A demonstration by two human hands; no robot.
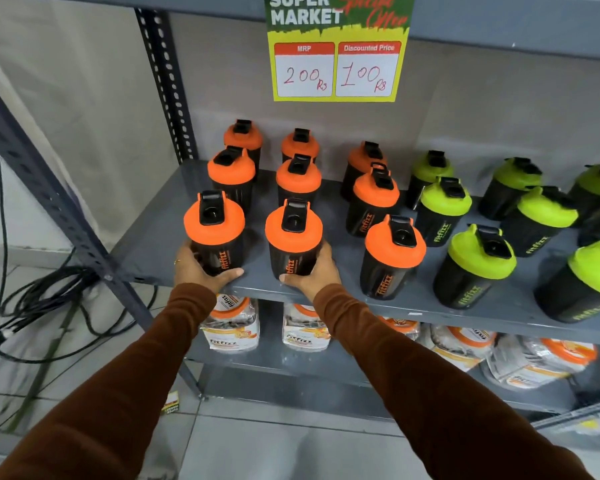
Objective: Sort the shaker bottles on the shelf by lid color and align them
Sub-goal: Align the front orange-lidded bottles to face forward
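Observation:
Black shaker bottles stand on a grey metal shelf point(413, 303). Several with orange lids fill the left half in three columns; several with green lids point(480, 252) fill the right half. My left hand point(198, 270) grips the base of the front-left orange-lid bottle point(215, 230). My right hand point(314, 271) grips the base of the front orange-lid bottle point(293, 233) in the second column. Both bottles stand upright on the shelf near its front edge. A third front orange-lid bottle point(394, 251) stands free to the right.
A yellow and green price sign point(336, 50) hangs from the shelf above. Clear jars with orange lids point(234, 323) sit on the lower shelf. A perforated upright post point(66, 206) stands at the left, with black cables point(32, 306) on the tiled floor.

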